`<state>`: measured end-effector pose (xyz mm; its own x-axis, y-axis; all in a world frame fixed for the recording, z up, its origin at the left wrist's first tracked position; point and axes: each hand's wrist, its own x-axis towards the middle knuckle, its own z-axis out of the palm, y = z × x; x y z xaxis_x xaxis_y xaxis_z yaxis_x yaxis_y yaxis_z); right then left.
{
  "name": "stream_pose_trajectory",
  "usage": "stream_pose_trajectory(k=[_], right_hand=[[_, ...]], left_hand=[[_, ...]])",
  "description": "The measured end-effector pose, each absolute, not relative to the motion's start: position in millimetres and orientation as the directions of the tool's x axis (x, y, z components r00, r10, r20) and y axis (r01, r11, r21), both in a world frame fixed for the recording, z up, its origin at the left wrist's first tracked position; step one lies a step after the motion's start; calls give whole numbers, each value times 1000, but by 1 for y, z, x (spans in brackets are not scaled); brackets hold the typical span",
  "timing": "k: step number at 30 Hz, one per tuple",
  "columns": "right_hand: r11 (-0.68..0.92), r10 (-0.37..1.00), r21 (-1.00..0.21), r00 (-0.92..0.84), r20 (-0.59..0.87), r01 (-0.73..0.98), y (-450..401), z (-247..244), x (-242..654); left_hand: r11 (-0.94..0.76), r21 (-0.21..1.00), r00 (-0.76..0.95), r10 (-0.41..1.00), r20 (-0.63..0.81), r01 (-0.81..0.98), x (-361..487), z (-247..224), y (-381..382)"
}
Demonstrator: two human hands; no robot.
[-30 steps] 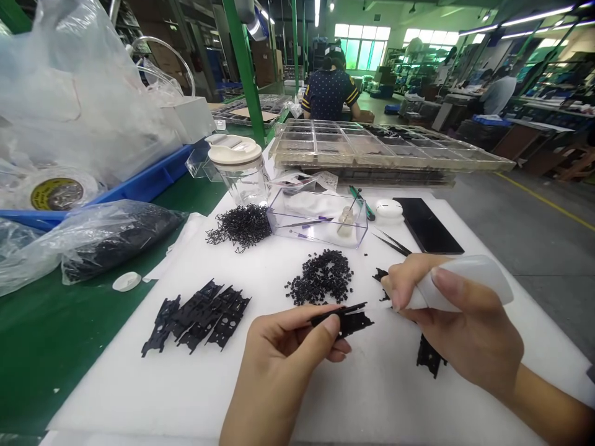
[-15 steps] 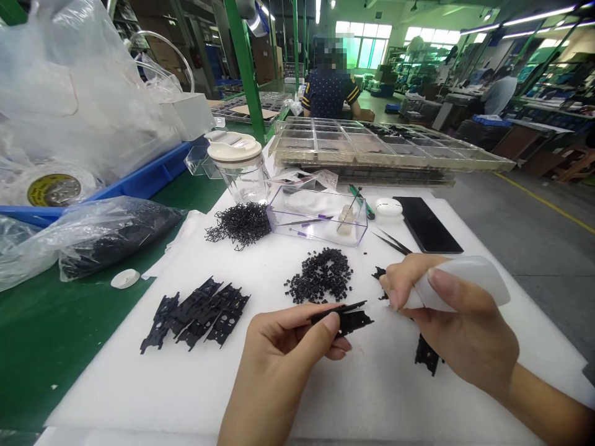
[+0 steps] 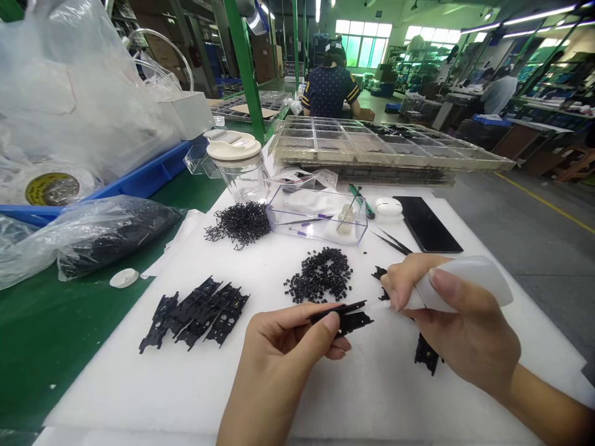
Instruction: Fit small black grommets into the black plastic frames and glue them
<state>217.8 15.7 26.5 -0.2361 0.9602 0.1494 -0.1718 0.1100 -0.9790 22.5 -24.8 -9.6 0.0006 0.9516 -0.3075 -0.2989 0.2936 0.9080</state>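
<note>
Between thumb and fingers, my left hand [image 3: 297,347] pinches a thin black plastic part [image 3: 354,319] above the white board. My right hand [image 3: 458,328] is wrapped round a white squeeze bottle [image 3: 476,282], tilted so its narrow tip points left at the part's right end. Whether the tip touches the part I cannot tell. More flat black parts [image 3: 426,354] lie partly hidden under my right hand. To the left a group of similar black plates [image 3: 198,313] rests on the board. A heap of tiny black pieces [image 3: 320,274] sits just beyond my left hand.
Behind are a pile of black bent pins [image 3: 242,223], a clear box [image 3: 318,217] with tools, a lidded cup [image 3: 237,164], tweezers [image 3: 393,241] and a black phone [image 3: 431,224]. Stacked compartment trays [image 3: 372,145] stand at the back. A person [image 3: 331,90] sits beyond them.
Hardly anything differs. Both hands keep their hold and place, with the squeeze bottle still pointed at the black plastic part.
</note>
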Motion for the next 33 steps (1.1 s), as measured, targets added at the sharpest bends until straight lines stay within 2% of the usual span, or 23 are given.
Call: stream_pose_trajectory(k=[11, 30, 33], right_hand=[[146, 949, -968, -248, 195, -203, 18, 26, 219], [120, 939, -980, -303, 165, -161, 16, 24, 221], [170, 948, -970, -240, 209, -174, 18, 24, 221]], left_hand=[[263, 926, -34, 959, -283, -273, 23, -9, -25], [242, 925, -7, 967, -256, -294, 22, -15, -27], [254, 923, -46, 959, -279, -290, 22, -15, -26]])
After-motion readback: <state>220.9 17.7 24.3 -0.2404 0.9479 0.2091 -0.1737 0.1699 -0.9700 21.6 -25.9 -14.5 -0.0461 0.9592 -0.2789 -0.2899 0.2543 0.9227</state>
